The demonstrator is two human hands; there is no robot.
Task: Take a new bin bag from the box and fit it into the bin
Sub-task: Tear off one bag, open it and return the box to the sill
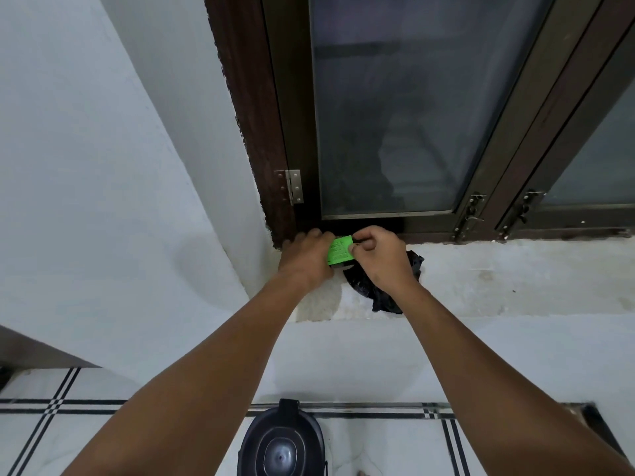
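fingers of the left hand were closed round the green box on the sill; the right hand pinched its top edge. black bags beneath were judged light, soft, slippery; a loose edge was best pinched. the bin stood below.

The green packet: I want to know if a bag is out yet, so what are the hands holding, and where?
Both hands grip the green packet: left hand around its left end, right hand pinching the right edge. No bag drawn out.
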